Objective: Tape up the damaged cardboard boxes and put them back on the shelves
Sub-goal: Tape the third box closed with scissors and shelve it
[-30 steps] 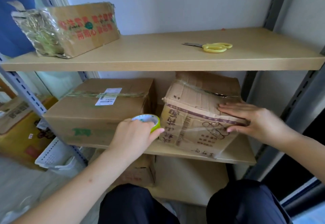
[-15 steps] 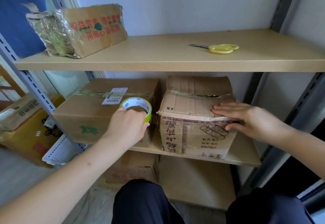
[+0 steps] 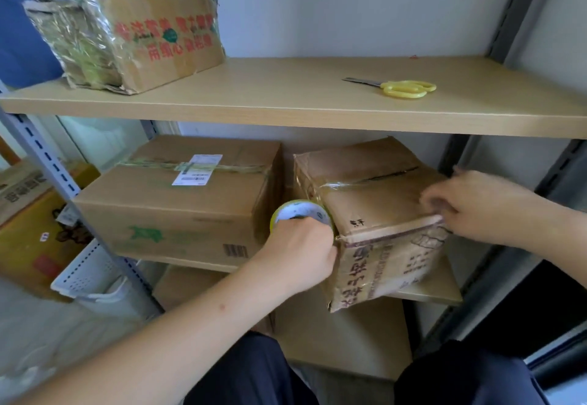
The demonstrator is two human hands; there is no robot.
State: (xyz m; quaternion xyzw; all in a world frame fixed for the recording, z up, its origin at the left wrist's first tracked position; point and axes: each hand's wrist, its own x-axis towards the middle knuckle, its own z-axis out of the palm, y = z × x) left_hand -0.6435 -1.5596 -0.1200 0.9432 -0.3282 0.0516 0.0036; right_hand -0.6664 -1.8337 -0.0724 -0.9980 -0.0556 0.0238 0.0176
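A worn cardboard box (image 3: 374, 195) with a slit in its top sits askew on the middle shelf (image 3: 441, 292), its front corner past the shelf edge. A strip of clear tape crosses its top. My left hand (image 3: 298, 252) grips a green-rimmed tape roll (image 3: 298, 212) against the box's left front corner. My right hand (image 3: 473, 204), blurred, rests on the box's right top edge, fingers lying on it. A larger box with a white label (image 3: 178, 201) stands to the left on the same shelf.
Yellow-handled scissors (image 3: 403, 88) lie on the upper shelf (image 3: 286, 103), with a taped, battered box (image 3: 133, 42) at its left end. More boxes (image 3: 35, 214) and a white basket (image 3: 85, 274) sit on the floor left of the grey shelf post. My knees are below.
The worn box has turned, its front corner now swung out past the shelf edge. My left hand brought the tape roll down to the box's left corner; my right hand slid to the right edge.
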